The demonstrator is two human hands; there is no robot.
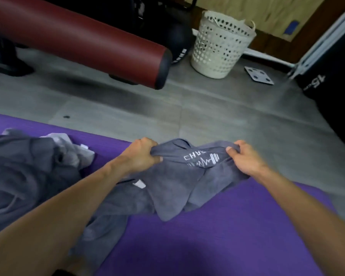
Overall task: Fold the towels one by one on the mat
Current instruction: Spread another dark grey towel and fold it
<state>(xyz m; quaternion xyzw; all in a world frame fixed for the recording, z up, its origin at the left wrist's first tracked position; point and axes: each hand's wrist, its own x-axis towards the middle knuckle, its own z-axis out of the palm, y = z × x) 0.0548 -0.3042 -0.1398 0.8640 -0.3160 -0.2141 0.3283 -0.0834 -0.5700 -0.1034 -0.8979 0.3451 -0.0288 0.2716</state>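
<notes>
A grey towel (175, 182) is being held up off the purple mat (217, 236) near the centre of the view, its top edge stretched between both hands. The left hand (141, 154) is being closed round one bunched corner at about 10 o'clock from the towel's middle, fingers curled over the cloth and thumb tucked beneath. The right hand (241, 158) is being pinched onto the other corner at about 2 o'clock, thumb on top, fingers wrapped behind. White lettering (202, 159) is being shown upside down on the band between the two grips. The rest of the towel is hanging in loose folds, with its lower part trailing onto the mat toward 7 o'clock. A heap of further grey towels (28, 176) is lying on the mat at 9 o'clock, touching the trailing cloth. Beyond the mat, grey floor tiles (207, 108) are being seen. A white perforated basket (221, 44) is standing at 12 o'clock, a dark red padded roll (78, 38) at 11 o'clock, and a flat grey scale (259, 75) just right of the basket.
</notes>
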